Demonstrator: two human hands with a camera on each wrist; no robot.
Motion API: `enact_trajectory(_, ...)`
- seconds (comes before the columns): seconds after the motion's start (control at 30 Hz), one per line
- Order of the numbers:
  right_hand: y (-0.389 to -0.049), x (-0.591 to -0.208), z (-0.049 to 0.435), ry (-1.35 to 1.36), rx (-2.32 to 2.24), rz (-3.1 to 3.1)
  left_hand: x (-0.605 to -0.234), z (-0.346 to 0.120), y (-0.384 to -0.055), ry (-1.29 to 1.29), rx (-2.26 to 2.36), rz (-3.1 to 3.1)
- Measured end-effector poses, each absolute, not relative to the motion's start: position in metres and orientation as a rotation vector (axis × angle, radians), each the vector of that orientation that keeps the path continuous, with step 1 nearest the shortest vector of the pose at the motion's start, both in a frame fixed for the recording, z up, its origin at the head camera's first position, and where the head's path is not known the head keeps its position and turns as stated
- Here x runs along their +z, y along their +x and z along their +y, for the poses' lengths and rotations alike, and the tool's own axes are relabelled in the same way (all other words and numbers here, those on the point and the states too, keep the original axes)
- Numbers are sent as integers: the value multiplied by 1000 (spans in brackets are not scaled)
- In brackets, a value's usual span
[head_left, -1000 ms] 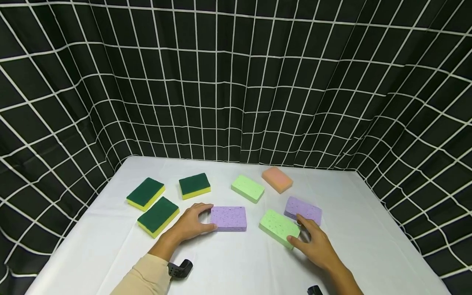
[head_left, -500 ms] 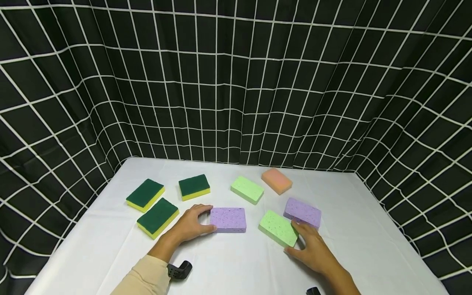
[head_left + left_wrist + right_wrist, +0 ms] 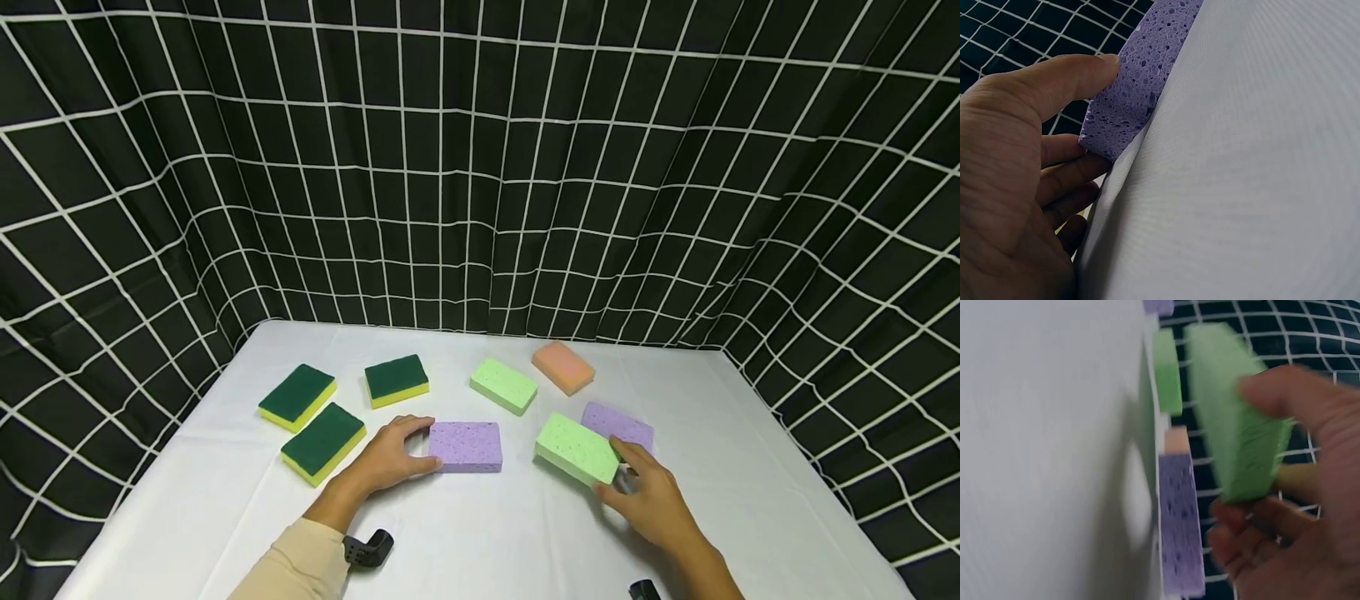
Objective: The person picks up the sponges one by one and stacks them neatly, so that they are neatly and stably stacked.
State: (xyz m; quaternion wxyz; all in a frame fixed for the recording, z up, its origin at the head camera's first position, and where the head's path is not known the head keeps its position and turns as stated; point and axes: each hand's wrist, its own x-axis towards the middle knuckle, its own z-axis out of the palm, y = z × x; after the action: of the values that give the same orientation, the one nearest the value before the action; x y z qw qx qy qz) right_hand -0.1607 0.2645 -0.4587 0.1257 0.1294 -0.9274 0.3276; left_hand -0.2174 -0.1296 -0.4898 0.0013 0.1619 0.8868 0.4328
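Observation:
In the head view, a purple sponge [image 3: 466,445] lies flat at the middle of the white table. My left hand [image 3: 394,454] holds its left end, thumb at the near corner and index finger at the far one. The left wrist view shows the thumb [image 3: 1072,78] against the pitted side of that sponge [image 3: 1147,69]. My right hand [image 3: 647,493] pinches a light green sponge [image 3: 577,448] by its right end, raised off the cloth and slightly tilted. In the right wrist view the green sponge [image 3: 1229,412] is clear of the table, between thumb and fingers.
Behind the raised sponge lies a second purple sponge [image 3: 619,425], partly covered. Farther back are another green sponge [image 3: 504,386] and an orange sponge [image 3: 564,367]. Several yellow sponges with dark green tops, including one beside my left forearm [image 3: 324,442], lie left. A black gridded curtain [image 3: 465,167] surrounds the table.
My right hand has taken hold of the near green sponge and lifted it from the table, up and slightly right. The left hand and its purple sponge have stayed in place.

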Motion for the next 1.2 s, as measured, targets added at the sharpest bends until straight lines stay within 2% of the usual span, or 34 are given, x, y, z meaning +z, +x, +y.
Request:
enact_trajectory(0.63,-158,-396,286,488,962,-2438,-488,-127,-219,497,1373,2788)
enact_trajectory(1.2,-168,-361,265,754,1046,-2322,-494,-128,-218,494,1379,2792)
